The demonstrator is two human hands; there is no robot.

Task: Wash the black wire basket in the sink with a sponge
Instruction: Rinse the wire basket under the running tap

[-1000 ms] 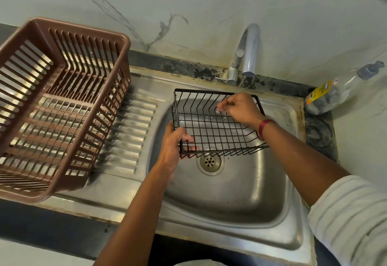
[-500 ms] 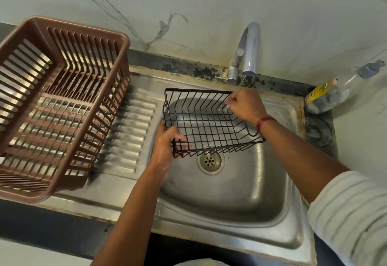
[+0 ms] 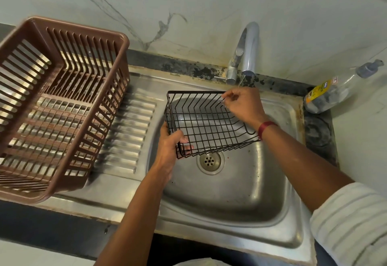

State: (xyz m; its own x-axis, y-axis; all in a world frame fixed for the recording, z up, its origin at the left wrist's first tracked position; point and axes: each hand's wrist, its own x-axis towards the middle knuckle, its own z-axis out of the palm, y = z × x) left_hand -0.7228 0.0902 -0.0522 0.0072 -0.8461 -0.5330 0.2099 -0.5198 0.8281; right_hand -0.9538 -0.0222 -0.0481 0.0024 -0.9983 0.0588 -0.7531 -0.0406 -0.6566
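At nine o'clock from the sink bowl (image 3: 230,198), a brown plastic dish rack (image 3: 88,56) stands on the ribbed steel drainboard (image 3: 129,123). The left hand (image 3: 169,146) comes in from about seven o'clock and grips the near left corner of the black wire basket (image 3: 209,123), thumb on the inside, the other fingers curled under the edge. The basket is held above the bowl, tilted, with its near edge just at twelve o'clock of the drain (image 3: 210,161). The right hand (image 3: 245,104), with a red wristband (image 3: 267,128), reaches from four o'clock; its fingers are curled and pinch the wires of the basket's far wall. The tap (image 3: 247,50) stands at twelve o'clock, and a thin stream of water (image 3: 240,82) falls just beside this hand. At two o'clock a clear bottle (image 3: 335,92) lies on the counter.
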